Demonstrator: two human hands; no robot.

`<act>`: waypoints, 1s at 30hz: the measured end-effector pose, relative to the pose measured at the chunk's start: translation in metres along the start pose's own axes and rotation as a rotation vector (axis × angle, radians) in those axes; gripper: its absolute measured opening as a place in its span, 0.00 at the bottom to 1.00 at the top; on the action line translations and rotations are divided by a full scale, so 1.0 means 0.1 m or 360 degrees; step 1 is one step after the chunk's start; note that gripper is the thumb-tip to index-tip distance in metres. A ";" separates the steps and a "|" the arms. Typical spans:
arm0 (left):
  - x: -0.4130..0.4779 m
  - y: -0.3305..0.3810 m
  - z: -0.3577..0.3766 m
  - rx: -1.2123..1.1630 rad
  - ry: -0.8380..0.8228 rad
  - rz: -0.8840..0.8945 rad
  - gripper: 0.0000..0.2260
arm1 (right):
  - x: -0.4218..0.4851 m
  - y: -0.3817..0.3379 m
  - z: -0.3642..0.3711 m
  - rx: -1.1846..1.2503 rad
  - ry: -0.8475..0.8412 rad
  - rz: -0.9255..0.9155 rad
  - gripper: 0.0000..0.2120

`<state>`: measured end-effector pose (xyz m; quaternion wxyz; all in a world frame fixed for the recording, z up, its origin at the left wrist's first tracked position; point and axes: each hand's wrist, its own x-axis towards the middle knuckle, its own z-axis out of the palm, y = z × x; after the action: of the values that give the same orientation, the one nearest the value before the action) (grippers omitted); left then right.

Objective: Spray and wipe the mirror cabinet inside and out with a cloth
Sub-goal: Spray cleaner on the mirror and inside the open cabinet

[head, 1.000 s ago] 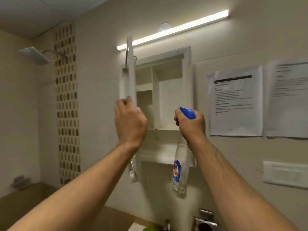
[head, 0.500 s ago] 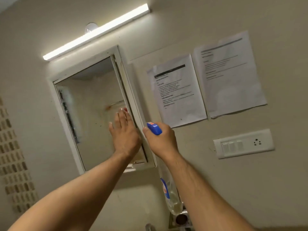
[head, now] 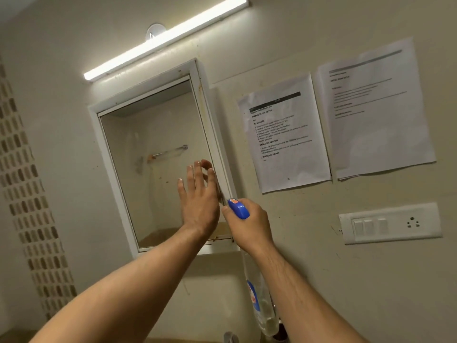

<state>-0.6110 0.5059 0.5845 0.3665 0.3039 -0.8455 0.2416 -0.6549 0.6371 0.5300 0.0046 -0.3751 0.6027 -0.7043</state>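
The door of the mirror cabinet point(head: 108, 174) was standing open a second ago and I could see inside it. Now it is shut and I am facing the glass. My left hand point(head: 200, 199) is lying flat on the mirror near its right edge, with the fingers straight and spread wide, holding nothing. I think it is pressing there to push the door fully shut, so the front can get its turn. My right hand point(head: 249, 226) is curling tight round the neck of the spray bottle point(head: 258, 303), just beside the cabinet's lower right corner. The blue spray head point(head: 238, 209) is pointing toward the glass, and the clear bottle is hanging down below my fist, ready to squirt.

The cabinet is hanging on the wall under the long light point(head: 163, 38). Its glass is looking dull, with little dark spots and a brown dirty strip along the bottom. The white frame is showing rusty marks on the right side. I am not seeing any cloth.
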 end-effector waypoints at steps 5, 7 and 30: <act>-0.18 -0.02 0.02 -0.0081 -0.0027 0.0030 0.35 | -0.14 0.07 0.10 -0.0040 0.0007 0.0037 0.06; -0.37 -0.08 0.09 -0.0165 -0.0051 0.0022 0.34 | -0.23 0.14 0.20 -0.0086 0.0023 0.0053 0.08; -5.11 -4.22 1.57 -0.0096 -0.1317 -0.1418 0.29 | -2.65 1.59 4.68 -0.0314 -0.1439 0.0542 0.24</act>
<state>-0.1145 0.2839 0.1745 0.0818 0.6868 -0.7157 -0.0973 -0.2857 0.3198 0.2519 0.3453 -0.5381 0.6569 -0.3997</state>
